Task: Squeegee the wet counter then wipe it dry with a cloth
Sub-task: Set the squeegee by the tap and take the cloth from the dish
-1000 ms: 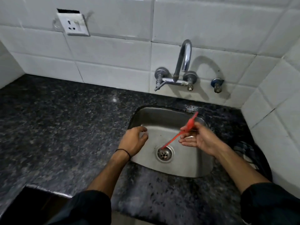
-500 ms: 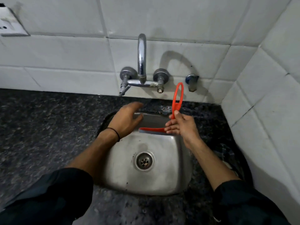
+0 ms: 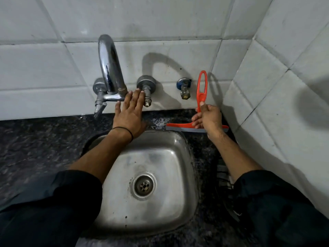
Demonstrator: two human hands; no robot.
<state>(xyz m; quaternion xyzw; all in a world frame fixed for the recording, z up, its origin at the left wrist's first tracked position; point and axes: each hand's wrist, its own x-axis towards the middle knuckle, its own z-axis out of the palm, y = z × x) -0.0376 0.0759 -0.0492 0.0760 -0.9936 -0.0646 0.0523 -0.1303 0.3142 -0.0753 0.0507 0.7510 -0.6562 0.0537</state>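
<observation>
My right hand (image 3: 207,118) grips the red squeegee (image 3: 202,86) low on its looped handle. The handle stands upright against the back wall. Its grey-edged blade (image 3: 179,127) lies on the dark speckled counter (image 3: 160,120) behind the sink's back right corner. My left hand (image 3: 129,113) is spread flat, fingers apart, over the counter strip behind the sink, its fingertips under the tap fittings; it holds nothing. A striped cloth (image 3: 223,175) lies on the counter right of the sink, partly hidden by my right arm.
A steel sink (image 3: 179,175) with a round drain fills the middle. A chrome wall tap (image 3: 109,68) with two valves arches above my left hand; a small blue-collared valve (image 3: 184,86) sits to its right. White tiled walls close the back and right side.
The view has moved closer to the wall. My right hand carried the squeegee from over the sink to the back right counter strip. My left hand slid up to the tap.
</observation>
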